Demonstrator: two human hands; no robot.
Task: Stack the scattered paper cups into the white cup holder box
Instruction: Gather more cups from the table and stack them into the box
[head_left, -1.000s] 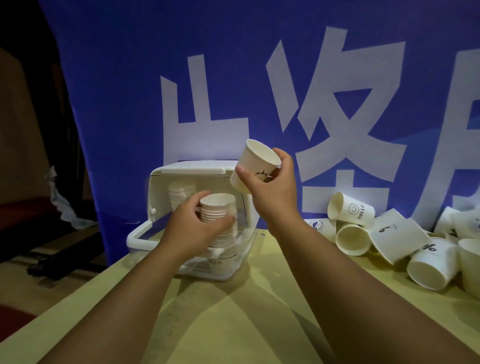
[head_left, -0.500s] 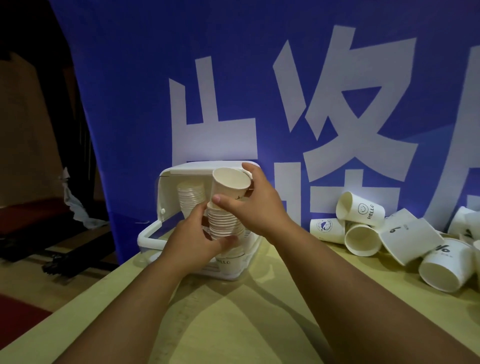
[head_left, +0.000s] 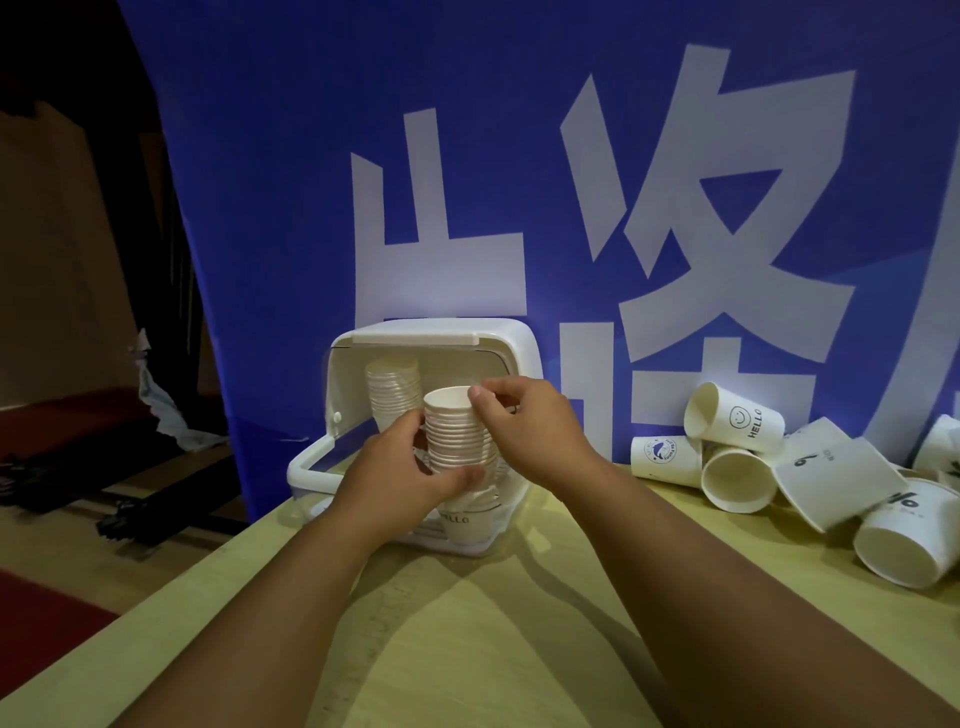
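The white cup holder box (head_left: 511, 343) stands at the table's back left with its lid raised. Inside it a tall stack of paper cups (head_left: 460, 444) rises at the front, and a second stack (head_left: 393, 387) stands behind it to the left. My left hand (head_left: 395, 473) grips the front stack low on its side. My right hand (head_left: 524, 426) pinches the rim of the top cup, which sits nested in that stack. Several loose cups (head_left: 732, 421) lie scattered on the table to the right.
The yellow-green table (head_left: 519, 634) runs toward me; its left edge drops to a dark floor. A blue banner (head_left: 571, 156) with white characters hangs right behind the box and cups. One loose cup (head_left: 904, 543) lies on its side, mouth toward me.
My right hand brought the single cup down from above the box and seated it on the front stack. My left hand kept its hold on the stack.
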